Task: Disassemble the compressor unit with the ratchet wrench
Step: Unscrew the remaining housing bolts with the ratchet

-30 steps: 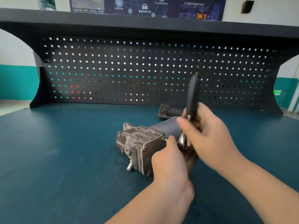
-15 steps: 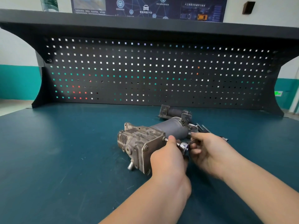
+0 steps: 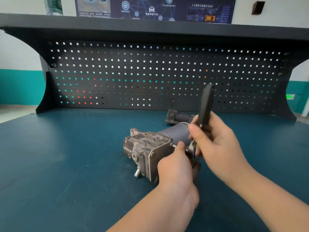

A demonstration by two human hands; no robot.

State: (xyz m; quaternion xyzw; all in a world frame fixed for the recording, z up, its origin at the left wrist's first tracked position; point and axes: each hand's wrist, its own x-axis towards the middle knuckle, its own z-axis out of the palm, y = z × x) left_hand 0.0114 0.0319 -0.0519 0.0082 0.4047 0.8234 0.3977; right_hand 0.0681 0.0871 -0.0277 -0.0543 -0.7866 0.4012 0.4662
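Head view: ratchet wrench (image 3: pixel 205 104) upright in closed right hand (image 3: pixel 215 144), left hand (image 3: pixel 177 168) fingers pinched at compressor unit (image 3: pixel 150 148) bolt

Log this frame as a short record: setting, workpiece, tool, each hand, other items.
setting: teal workbench with black pegboard behind
workpiece: compressor unit lying on its side
tool: ratchet wrench, handle pointing up, head beside the unit's end plate
left hand: steadying the wrench's extension at the bolt
right hand: closed on the wrench handle
other: second dark part behind the unit
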